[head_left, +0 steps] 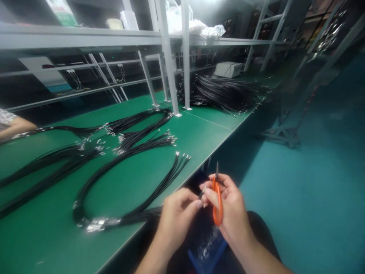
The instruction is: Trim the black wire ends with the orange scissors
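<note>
Orange-handled scissors (pixel 218 203) lie in my right hand (pixel 232 199), their dark blades pointing up and away. My left hand (pixel 179 211) pinches the end of a black cable (pixel 201 195), and a small pale tip shows between the fingers of both hands. Thumb and forefinger of my right hand are close against that tip. Both hands are held just off the front edge of the green table (pixel 128 182). Beside my left hand, a looped bundle of black cables (pixel 94 182) with silvery ends lies on the table.
More black cable bundles (pixel 42 171) spread over the left of the table, and a large pile (pixel 225 93) lies farther back. White posts (pixel 168 57) carry a shelf (pixel 85 38). Another person's arm (pixel 19 125) is at the left edge. A blue container (pixel 208 255) sits below my hands.
</note>
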Motion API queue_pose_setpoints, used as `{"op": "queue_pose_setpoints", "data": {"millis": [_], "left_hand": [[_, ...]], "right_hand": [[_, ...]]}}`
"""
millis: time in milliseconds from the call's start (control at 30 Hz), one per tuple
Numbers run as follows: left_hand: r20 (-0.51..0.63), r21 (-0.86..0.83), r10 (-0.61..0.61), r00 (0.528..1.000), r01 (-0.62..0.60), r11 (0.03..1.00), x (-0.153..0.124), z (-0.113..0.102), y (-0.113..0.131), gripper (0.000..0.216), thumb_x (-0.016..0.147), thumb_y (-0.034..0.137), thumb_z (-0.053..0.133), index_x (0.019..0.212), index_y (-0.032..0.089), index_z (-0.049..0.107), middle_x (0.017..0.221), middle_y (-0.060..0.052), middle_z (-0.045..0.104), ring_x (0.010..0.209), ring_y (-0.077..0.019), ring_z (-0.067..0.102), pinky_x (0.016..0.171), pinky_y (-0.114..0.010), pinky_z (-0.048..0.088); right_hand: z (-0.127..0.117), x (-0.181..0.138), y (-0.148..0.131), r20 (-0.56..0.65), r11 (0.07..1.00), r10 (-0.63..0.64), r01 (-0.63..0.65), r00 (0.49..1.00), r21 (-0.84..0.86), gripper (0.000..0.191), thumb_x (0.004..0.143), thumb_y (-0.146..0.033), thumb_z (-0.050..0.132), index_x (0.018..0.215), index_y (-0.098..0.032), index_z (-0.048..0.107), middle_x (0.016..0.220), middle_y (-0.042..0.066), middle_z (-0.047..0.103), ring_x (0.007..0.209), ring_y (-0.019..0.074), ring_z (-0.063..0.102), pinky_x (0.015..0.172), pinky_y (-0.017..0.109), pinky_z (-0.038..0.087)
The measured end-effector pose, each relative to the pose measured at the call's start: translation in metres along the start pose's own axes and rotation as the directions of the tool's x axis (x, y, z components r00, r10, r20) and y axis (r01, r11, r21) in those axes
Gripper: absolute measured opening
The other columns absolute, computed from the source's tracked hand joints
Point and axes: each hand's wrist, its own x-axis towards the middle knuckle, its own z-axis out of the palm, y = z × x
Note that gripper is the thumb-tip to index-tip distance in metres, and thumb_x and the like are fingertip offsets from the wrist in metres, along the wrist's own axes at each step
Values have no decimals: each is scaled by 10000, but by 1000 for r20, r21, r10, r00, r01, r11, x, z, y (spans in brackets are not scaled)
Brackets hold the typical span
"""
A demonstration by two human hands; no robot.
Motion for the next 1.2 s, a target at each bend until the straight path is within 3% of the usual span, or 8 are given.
{"op": "queue_pose_setpoints", "data": {"millis": [333, 500, 733, 1033, 1200], "left_hand": [[-40, 55, 25, 999, -23, 998, -2, 1, -1, 149, 806, 262, 633, 688, 180, 671, 684, -7, 662, 640, -142, 570, 599, -224, 396], [-56, -134, -38, 998, 31, 991, -10, 6, -1, 41, 801, 156, 601, 799, 177, 636, 736, -9, 682, 664, -144, 599, 617, -220, 424], [-10, -449, -90, 996, 76, 891, -7, 1, -4, 95, 820, 199, 582, 739, 150, 571, 676, -13, 629, 640, -130, 565, 639, -232, 437], [9, -361, -42, 999, 42, 932, -4, -5, -10, 166, 831, 286, 600, 729, 159, 571, 691, -9, 606, 684, -145, 551, 661, -243, 426], [-42, -293, -34, 999, 20, 956, -7, -1, -10, 158, 843, 284, 580, 738, 165, 573, 711, -10, 619, 686, -148, 559, 672, -248, 429]], "right_hand": [[2, 0, 0, -31, 999, 28, -28, 999, -18, 317, 688, -160, 732, 918, -196, 517, 697, -31, 671, 513, 89, 593, 520, 206, 489], [-1, -3, 2, -37, 989, 139, -137, 990, 56, 378, 607, -135, 781, 890, -188, 536, 664, -22, 675, 497, 85, 585, 499, 179, 492], [8, -4, 3, 18, 974, 191, -191, 981, 118, 387, 610, -124, 783, 901, -189, 535, 689, -27, 672, 538, 98, 610, 529, 195, 509], [15, -5, 2, 18, 998, 53, -54, 998, 18, 306, 721, -143, 721, 928, -199, 502, 684, -44, 639, 533, 96, 594, 536, 220, 495], [13, -4, 2, 48, 978, 160, -165, 986, 129, 242, 736, -100, 658, 898, -192, 503, 688, -33, 641, 525, 90, 576, 545, 218, 477]]}}
